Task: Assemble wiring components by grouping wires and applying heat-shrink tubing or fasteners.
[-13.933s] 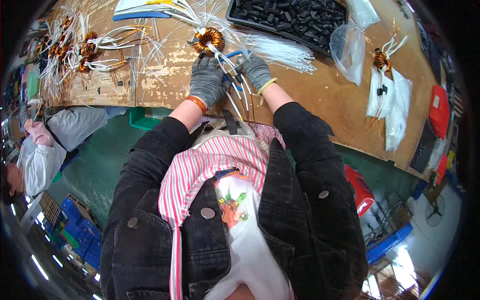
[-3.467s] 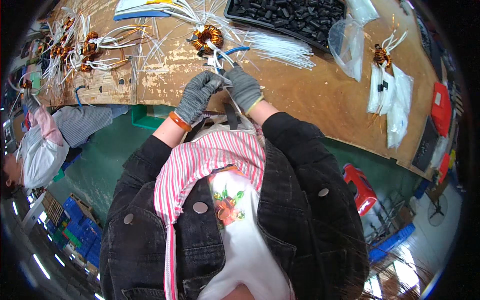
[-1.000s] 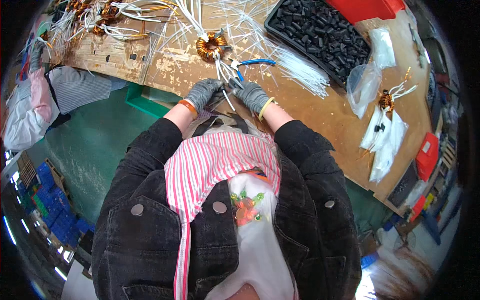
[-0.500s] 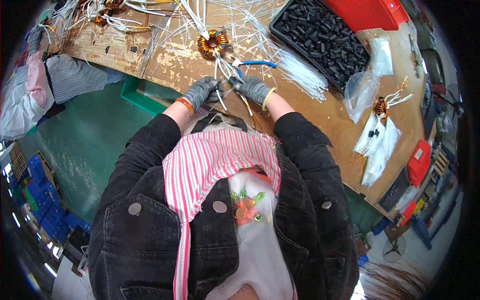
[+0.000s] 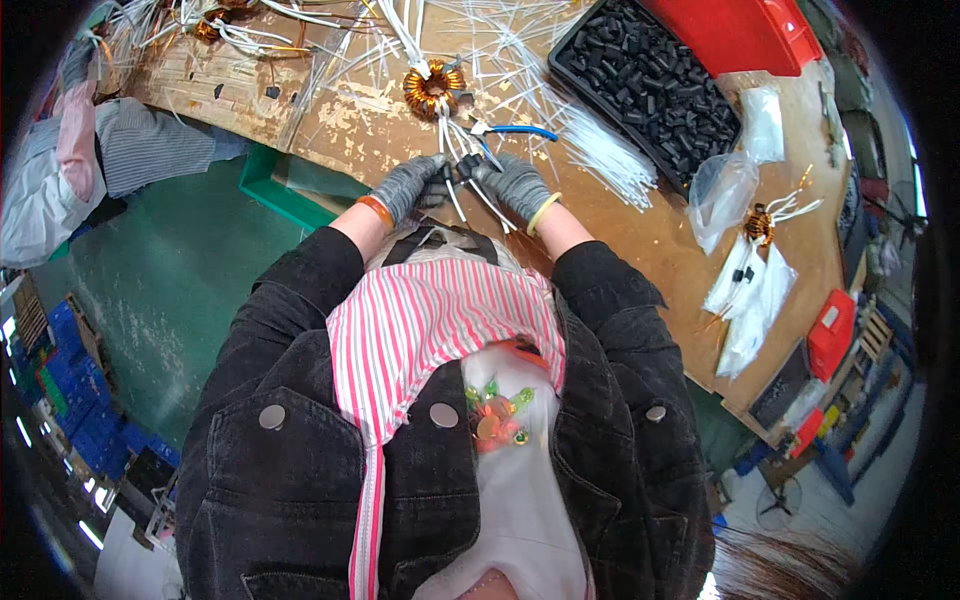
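Note:
A ring-shaped coil wound with copper wire lies on the brown table in front of me, its white leads running toward my hands. My left hand, in a grey glove, has its fingers closed at a small black sleeve on one lead. My right hand, also gloved, pinches another black sleeve on the leads beside it. Both sets of fingertips are close together, and the lead ends hang below them. Just beyond my right hand lies a blue-handled tool, probably snips.
A black tray of black sleeves stands at the right, by a red bin. White cable ties lie beside it. Another coil rests on plastic bags further right. At far left is another person's sleeve.
The leads between my hands have shifted, and a second black sleeve now shows at my left fingertips. My hands stay in nearly the same place. The whole view has moved slightly.

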A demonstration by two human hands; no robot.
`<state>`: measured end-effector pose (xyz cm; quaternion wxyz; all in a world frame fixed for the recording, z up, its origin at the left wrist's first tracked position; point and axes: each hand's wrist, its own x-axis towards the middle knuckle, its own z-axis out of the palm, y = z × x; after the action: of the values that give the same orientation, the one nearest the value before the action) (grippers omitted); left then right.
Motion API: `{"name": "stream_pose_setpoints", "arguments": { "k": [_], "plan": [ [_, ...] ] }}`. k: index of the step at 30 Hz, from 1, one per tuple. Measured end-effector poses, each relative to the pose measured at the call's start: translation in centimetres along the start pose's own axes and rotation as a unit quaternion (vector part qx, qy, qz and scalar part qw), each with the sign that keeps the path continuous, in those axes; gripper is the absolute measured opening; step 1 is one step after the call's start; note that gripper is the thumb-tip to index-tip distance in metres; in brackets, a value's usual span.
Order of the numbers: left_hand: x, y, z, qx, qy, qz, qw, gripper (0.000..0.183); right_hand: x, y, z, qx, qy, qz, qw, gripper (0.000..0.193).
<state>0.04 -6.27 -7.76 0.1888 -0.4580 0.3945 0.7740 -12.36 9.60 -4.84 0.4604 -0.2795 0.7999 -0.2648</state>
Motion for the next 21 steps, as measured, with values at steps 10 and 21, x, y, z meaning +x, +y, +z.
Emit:
{"name": "stream_pose_setpoints", "arguments": {
  "k": [10, 21],
  "plan": [
    [0.7, 0.4, -2.5, 0.059, 0.031, 0.136, 0.988, 0.022, 2.3, 1.7, -0.1, 0.153, 0.171, -0.004, 0.973, 0.026],
    [-6.4, 4.4, 2.5, 0.469, -0.009, 0.307, 0.828, 0.019, 1.0, -4.7, -0.2, 0.744, 0.057, -0.012, 0.665, 0.033]
  ]
}}
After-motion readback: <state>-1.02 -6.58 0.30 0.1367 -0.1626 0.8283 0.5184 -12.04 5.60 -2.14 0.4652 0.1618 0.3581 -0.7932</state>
